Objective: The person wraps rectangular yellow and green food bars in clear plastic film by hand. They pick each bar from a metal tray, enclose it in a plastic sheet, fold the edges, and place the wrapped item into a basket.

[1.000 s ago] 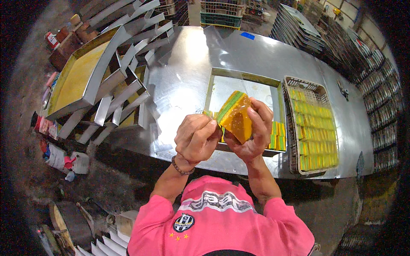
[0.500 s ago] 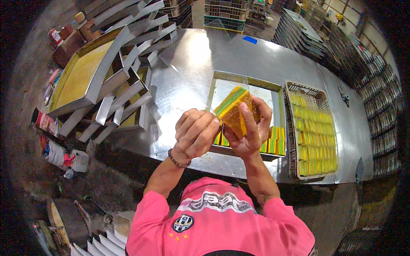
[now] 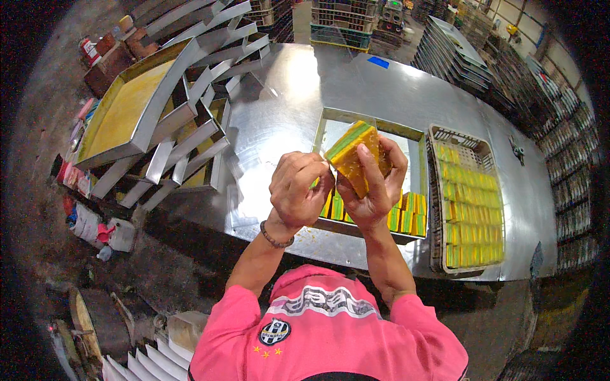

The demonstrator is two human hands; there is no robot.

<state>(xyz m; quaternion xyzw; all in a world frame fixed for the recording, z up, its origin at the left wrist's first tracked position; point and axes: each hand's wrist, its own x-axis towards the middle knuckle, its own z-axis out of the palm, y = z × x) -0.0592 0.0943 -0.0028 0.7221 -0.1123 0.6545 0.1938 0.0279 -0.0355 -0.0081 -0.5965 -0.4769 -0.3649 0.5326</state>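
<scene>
Raised slightly since before, layered cake block (image 3: 353,152) above steel tray (image 3: 370,119), right hand (image 3: 372,187) cupping it, left hand (image 3: 298,187) pinching its wrap edge; likely soft, crumbly: support from underneath.

The layered block (image 3: 353,154) shows orange-yellow with a green stripe along its top edge. Cut pieces (image 3: 406,216) in the steel tray (image 3: 370,120) are banded yellow, green and orange, as are the rows in the grey crate (image 3: 471,147). The surface (image 3: 286,108) is shiny silver. A slanted tray (image 3: 121,114) looks mustard yellow, perhaps batter-coated. The sleeves (image 3: 330,330) are pink.
</scene>
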